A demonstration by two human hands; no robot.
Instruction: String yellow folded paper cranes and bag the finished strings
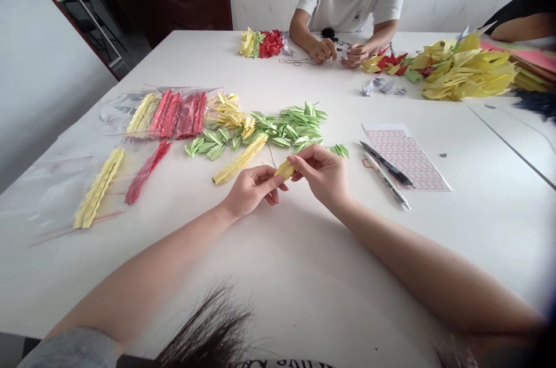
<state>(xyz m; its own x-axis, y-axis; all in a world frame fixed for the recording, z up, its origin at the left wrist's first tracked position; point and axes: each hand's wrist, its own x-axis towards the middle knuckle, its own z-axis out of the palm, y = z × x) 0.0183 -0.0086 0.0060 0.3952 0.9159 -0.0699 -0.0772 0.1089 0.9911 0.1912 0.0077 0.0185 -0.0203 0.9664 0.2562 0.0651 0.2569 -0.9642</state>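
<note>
Between my two hands is a small folded yellow paper piece. My left hand pinches its lower left end, and my right hand grips the upper right end. A thin dark thread runs from beside the fingers up toward the paper pile. Just behind my left hand lies a strip of stacked yellow folded paper. Beyond my hands spread loose green folded paper leaves, with yellow folded pieces to their left.
Left, clear bags hold red and yellow strips; a yellow strip and a red strip lie nearer. Right, a black pen and white pen lie by a label sheet. Opposite, a person handles paper beside a yellow pile.
</note>
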